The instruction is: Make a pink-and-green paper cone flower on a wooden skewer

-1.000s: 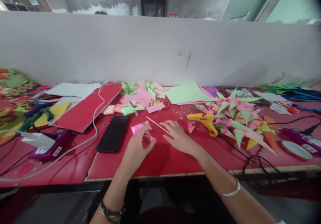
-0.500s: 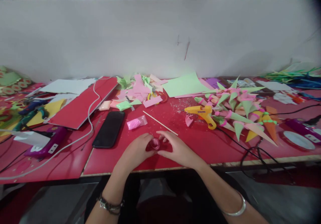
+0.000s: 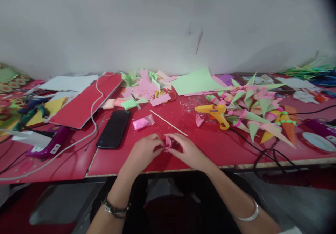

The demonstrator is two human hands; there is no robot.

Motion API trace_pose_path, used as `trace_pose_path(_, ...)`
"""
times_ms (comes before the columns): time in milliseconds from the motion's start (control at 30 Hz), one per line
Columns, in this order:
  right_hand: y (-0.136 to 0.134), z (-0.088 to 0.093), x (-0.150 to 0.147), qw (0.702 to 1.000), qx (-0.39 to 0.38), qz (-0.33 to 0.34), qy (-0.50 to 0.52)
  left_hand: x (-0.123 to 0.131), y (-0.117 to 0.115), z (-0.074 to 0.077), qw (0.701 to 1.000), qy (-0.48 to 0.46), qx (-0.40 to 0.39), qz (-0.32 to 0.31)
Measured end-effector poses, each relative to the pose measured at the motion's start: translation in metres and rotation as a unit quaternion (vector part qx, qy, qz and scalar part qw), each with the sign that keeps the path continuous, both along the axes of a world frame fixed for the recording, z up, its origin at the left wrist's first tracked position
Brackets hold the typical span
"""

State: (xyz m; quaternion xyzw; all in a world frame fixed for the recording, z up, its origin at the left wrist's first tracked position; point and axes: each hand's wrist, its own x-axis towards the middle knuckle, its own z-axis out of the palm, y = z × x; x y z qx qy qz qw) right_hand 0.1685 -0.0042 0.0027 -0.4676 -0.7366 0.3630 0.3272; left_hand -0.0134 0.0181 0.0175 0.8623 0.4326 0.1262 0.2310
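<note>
Cluttered red table [image 3: 210, 150], left hand [image 3: 144, 150] and right hand [image 3: 187, 151] both pinching a small pink paper piece [image 3: 168, 142], wooden stick [image 3: 168, 122] just beyond

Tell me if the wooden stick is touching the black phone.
Apart. The head view shows the wooden stick lying right of the black phone, with bare red table and a pink packet between them.

Craft workshop bench. A long red table [image 3: 210, 150] runs along a plain grey partition [image 3: 157, 24]. Left of the yellow glue gun [image 3: 215, 113] lie paper scraps [image 3: 147, 89], a stick [image 3: 168, 122] and a phone [image 3: 113, 128]. Right of the glue gun sits a pile of finished paper cones [image 3: 258, 113]. Behind it lies a green sheet [image 3: 194, 83]. Power cables [image 3: 270, 155] trail off the table edge.
</note>
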Motion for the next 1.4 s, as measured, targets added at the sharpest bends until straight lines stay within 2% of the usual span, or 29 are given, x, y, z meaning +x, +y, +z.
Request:
trace_pose_path(167,-0.001,0.005,-0.001,1.0,0.005,0.01,-0.016,0.004,-0.002,0.002,0.999,0.038,0.009,0.007)
trace_pose_path(567,0.003,0.006,0.007,0.998,0.014,0.056,-0.02,-0.003,0.0,0.001,1.0,0.014,-0.011,0.006)
trace_pose_path(767,0.005,0.002,0.007,0.999,0.033,-0.005,-0.034,-0.005,0.001,0.001,1.0,0.015,-0.007,0.013)
trace_pose_path(1000,0.006,-0.002,0.011,0.988,0.062,-0.097,-0.098,-0.008,0.005,0.0,1.0,0.01,0.004,0.019)
trace_pose_path(1200,0.008,0.0,0.016,0.985,0.073,-0.114,-0.105,-0.009,0.006,0.001,0.999,0.028,0.017,0.038)
trace_pose_path(1400,0.013,0.007,0.027,0.98,0.129,-0.135,-0.062,-0.008,0.006,-0.001,0.997,0.057,0.031,0.052)
